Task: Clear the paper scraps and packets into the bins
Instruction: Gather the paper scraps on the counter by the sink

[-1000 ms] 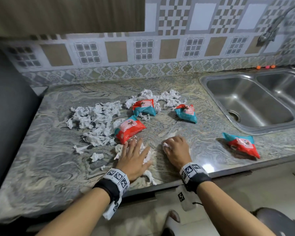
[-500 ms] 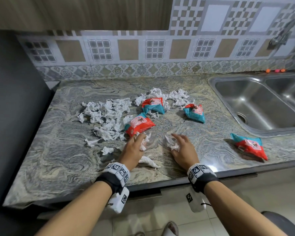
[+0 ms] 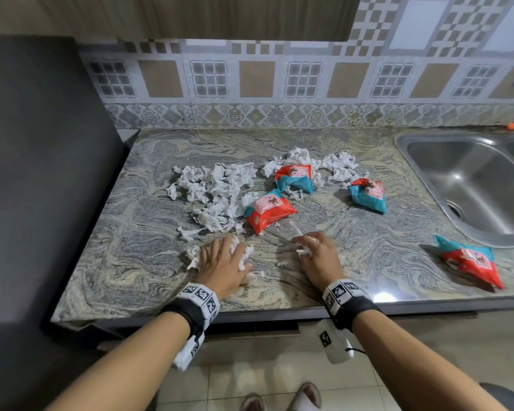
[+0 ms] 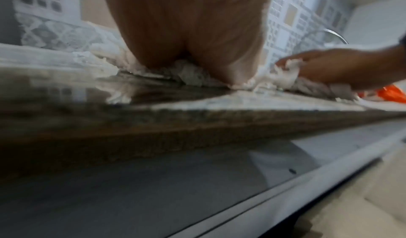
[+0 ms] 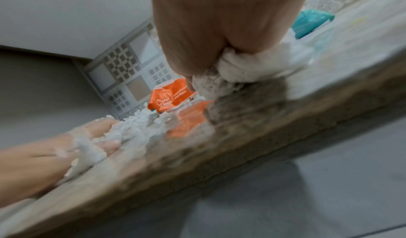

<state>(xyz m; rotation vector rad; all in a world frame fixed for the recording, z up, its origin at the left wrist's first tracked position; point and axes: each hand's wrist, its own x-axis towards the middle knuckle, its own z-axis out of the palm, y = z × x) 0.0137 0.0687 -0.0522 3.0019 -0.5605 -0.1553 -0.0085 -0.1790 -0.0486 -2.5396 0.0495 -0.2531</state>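
White paper scraps (image 3: 217,191) lie heaped on the marbled counter (image 3: 125,262) among four red-and-teal packets (image 3: 269,215) whose print is too blurred to read. The left hand (image 3: 221,266) and right hand (image 3: 318,259) each curl fingers round scraps near the front edge.

text: none legible | red packet (image 5: 170,98): white print, blurred | wristbands (image 3: 201,298): square marker patterns

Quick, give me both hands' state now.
Left hand: fingers curled, gathering paper scraps on the counter.
Right hand: gripping a wad of paper scraps.
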